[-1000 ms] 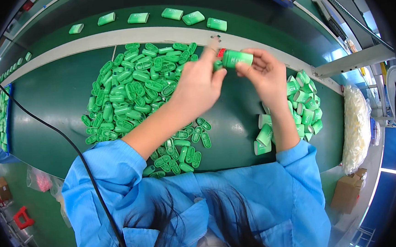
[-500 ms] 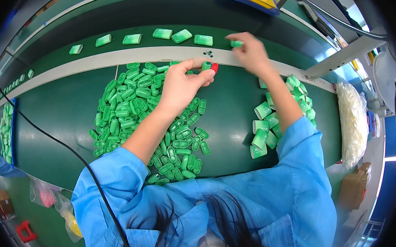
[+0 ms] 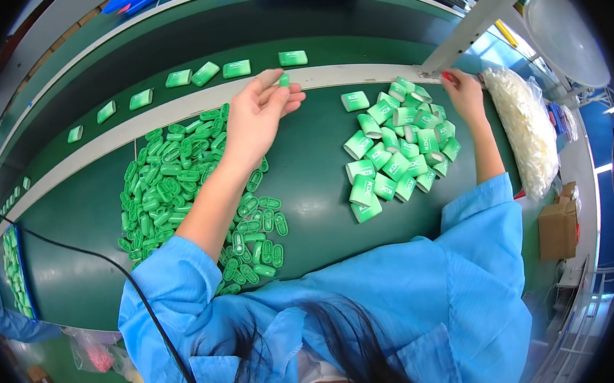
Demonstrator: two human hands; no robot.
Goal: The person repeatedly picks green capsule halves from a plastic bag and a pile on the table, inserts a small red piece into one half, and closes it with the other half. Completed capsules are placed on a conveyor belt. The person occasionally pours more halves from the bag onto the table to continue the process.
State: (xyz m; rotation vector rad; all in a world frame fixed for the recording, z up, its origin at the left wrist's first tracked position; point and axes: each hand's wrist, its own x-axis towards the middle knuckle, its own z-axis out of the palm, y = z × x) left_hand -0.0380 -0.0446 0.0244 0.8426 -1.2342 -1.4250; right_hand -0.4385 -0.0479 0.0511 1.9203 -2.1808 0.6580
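Observation:
My left hand [image 3: 256, 120] is raised over the far side of the table, pinching a small green plastic case [image 3: 283, 81] between thumb and fingers. Beneath that forearm spreads a large heap of oval green plastic cases [image 3: 170, 169]. Further right, my right hand [image 3: 465, 93] is by the far rail, its fingertips closed on a small red piece [image 3: 448, 76] mostly hidden by them. Between my arms lies a pile of green-and-white card sleeves [image 3: 392, 139]. One green-and-white box [image 3: 293, 58] rests on the belt just beyond my left hand.
Several similar boxes [image 3: 141, 98] line the belt [image 3: 156, 67] behind the pale rail [image 3: 341, 75]. A clear bag of cream-coloured pieces [image 3: 527, 133] stands at the right end, below a metal post [image 3: 480, 19]. A black cable [image 3: 76, 244] crosses on the left.
My right hand has let go of a green box on the belt and moved right; it now holds the red piece formerly in my left hand. The view has turned right.

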